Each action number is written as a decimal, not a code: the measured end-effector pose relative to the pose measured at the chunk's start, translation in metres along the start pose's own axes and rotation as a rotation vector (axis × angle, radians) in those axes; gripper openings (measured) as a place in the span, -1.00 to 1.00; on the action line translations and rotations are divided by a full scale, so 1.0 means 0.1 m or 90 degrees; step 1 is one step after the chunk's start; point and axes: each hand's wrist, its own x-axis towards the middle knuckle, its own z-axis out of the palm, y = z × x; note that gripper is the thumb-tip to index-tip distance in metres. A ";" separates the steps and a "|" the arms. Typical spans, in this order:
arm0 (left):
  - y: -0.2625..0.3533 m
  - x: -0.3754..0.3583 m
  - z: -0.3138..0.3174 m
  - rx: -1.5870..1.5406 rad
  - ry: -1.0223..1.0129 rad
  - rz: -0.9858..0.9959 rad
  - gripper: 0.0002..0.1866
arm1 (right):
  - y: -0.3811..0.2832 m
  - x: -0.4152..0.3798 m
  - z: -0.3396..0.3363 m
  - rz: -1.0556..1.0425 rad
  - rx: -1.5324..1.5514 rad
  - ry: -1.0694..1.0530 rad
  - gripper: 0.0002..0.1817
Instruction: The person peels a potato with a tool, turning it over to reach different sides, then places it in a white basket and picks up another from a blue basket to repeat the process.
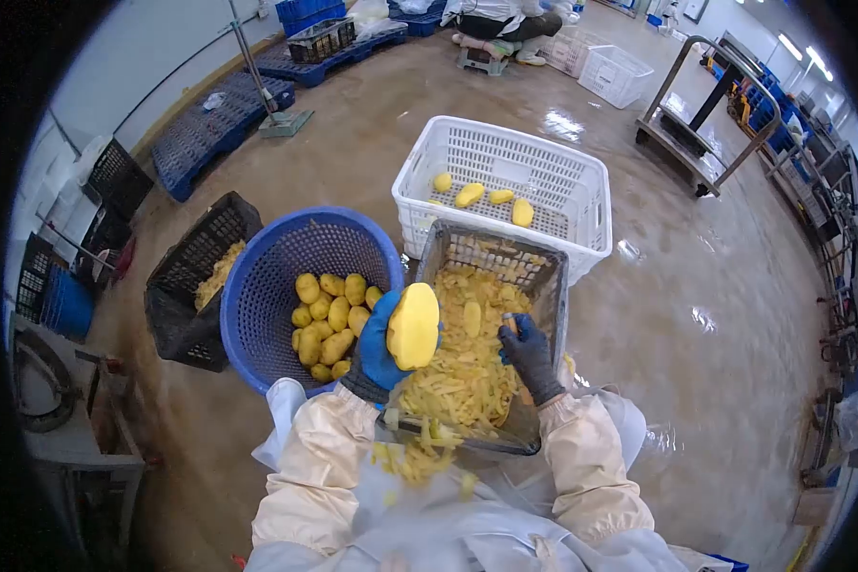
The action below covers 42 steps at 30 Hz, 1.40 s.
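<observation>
My left hand [375, 349], in a blue glove, is closed around a large peeled potato [414, 327]. The potato is smooth and pale yellow, held above a dark crate [555, 286] filled with potato peelings [467, 381]. On the right side of that crate, my right hand [534, 360] wears a dark glove and grips a brown-handled tool [510, 322] whose working end I cannot make out. Unpeeled potatoes [333, 315] lie in a blue round basket [257, 276] to the left. Some peelings [414, 462] hang over the near edge onto my apron.
Behind the dark crate, a white crate [596, 205] holds several peeled potatoes [469, 195]. A black crate [186, 329] with yellow scraps stands at far left. A wheeled cart [705, 124], blue pallets [200, 133] and a seated person [505, 24] are farther off. The floor looks wet.
</observation>
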 end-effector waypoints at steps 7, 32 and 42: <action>0.01 0.03 -0.06 0.001 -0.003 -0.007 -0.40 | -0.15 0.67 -1.21 0.029 -0.213 0.117 -0.73; -0.05 0.09 -0.07 0.060 0.063 -0.063 -0.57 | -0.44 1.70 -1.43 0.227 -0.579 -0.080 -0.75; -0.08 0.08 -0.10 0.051 0.054 -0.028 -0.61 | -0.79 2.43 -1.17 0.148 -0.749 -0.051 -0.77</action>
